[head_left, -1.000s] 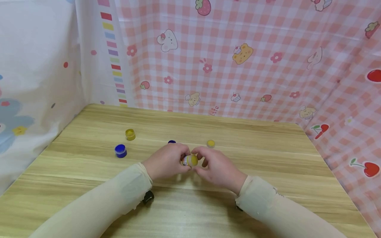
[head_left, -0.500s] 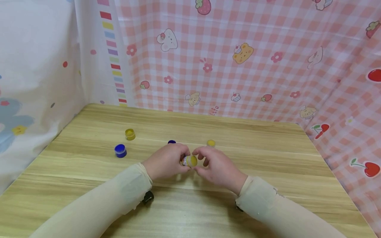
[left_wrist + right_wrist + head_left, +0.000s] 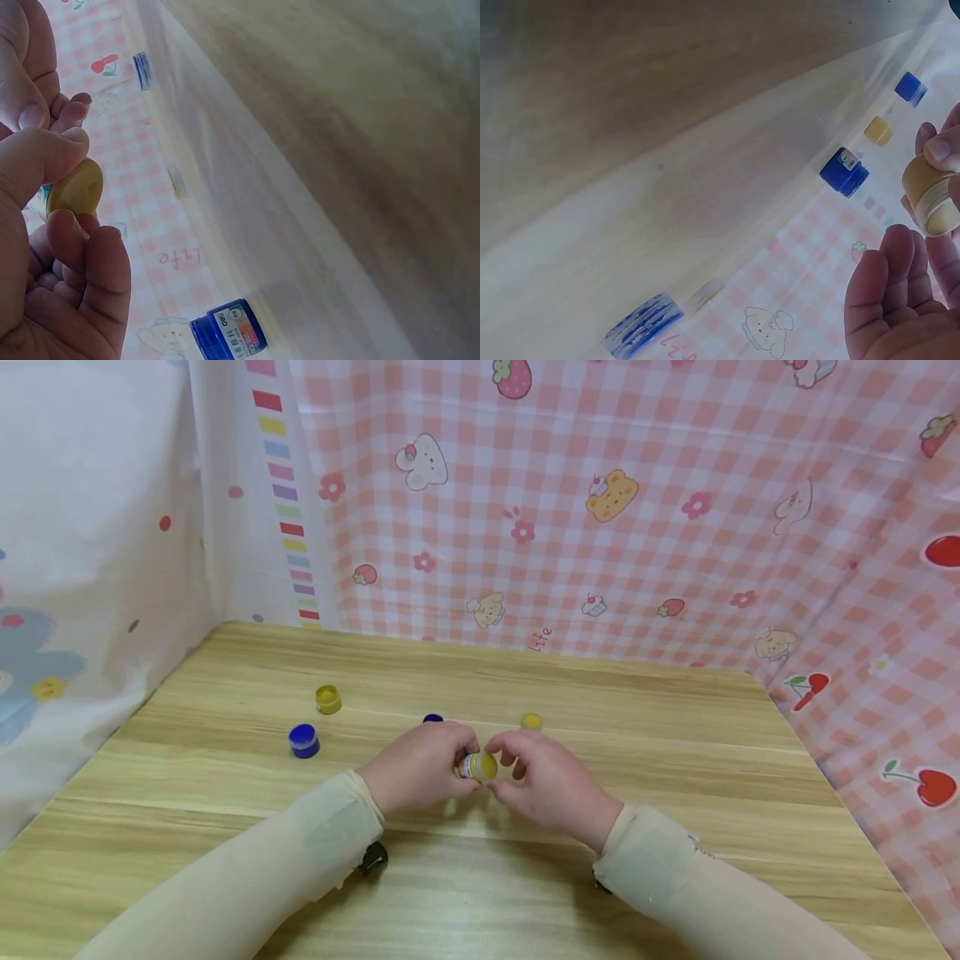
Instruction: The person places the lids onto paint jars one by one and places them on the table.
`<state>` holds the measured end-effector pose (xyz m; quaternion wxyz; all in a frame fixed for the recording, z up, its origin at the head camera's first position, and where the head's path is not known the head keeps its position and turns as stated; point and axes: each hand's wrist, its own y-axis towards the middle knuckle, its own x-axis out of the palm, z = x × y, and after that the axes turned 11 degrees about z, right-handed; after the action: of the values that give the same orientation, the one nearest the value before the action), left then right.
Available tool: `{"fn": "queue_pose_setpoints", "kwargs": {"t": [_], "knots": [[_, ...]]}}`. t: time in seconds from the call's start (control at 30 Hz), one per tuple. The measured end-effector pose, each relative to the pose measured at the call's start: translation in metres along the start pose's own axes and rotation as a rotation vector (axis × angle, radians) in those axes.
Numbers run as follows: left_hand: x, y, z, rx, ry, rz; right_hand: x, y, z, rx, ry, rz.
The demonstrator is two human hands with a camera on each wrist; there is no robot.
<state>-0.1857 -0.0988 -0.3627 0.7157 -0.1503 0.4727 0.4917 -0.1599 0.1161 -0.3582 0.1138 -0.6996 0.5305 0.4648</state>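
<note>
My left hand (image 3: pixel 423 768) grips a small yellow paint jar (image 3: pixel 480 766) between thumb and fingers, tilted on its side with its round end toward my right hand (image 3: pixel 551 785). The right hand's index finger and thumb are spread around that end, with small gaps seen between them and the jar. In the left wrist view the jar's yellow base (image 3: pixel 81 187) shows between the left thumb and fingers. A pale, ringed rim shows on the jar (image 3: pixel 928 187) in the right wrist view. Whether a lid sits on it, I cannot tell.
A blue jar (image 3: pixel 303 741) and a yellow pot (image 3: pixel 327 700) stand at left. Behind the hands lie a partly hidden blue piece (image 3: pixel 432 718) and a yellow lid-like disc (image 3: pixel 532 722). A ribbed blue cap (image 3: pixel 641 326) appears in the right wrist view. Patterned cloth (image 3: pixel 570 568) closes off the back.
Both hands stay in nearly the same place. The jar's end has turned very slightly, and the right fingers have shifted a little; the items on the table have not moved.
</note>
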Motion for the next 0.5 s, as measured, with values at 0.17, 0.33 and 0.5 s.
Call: {"fn": "queue_pose_setpoints", "kwargs": {"t": [0.17, 0.33, 0.5], "knots": [[0.0, -0.0003, 0.0, -0.007, -0.003, -0.005, 0.0008, 0.0, -0.0001, 0.021, 0.0, -0.01], [0.0, -0.0007, 0.0001, -0.005, 0.002, -0.01, 0.0005, -0.0001, -0.0011, 0.049, 0.008, -0.025], [-0.0006, -0.0012, 0.0009, -0.002, 0.01, -0.011, 0.0009, -0.0008, -0.0009, 0.023, -0.001, -0.007]]}}
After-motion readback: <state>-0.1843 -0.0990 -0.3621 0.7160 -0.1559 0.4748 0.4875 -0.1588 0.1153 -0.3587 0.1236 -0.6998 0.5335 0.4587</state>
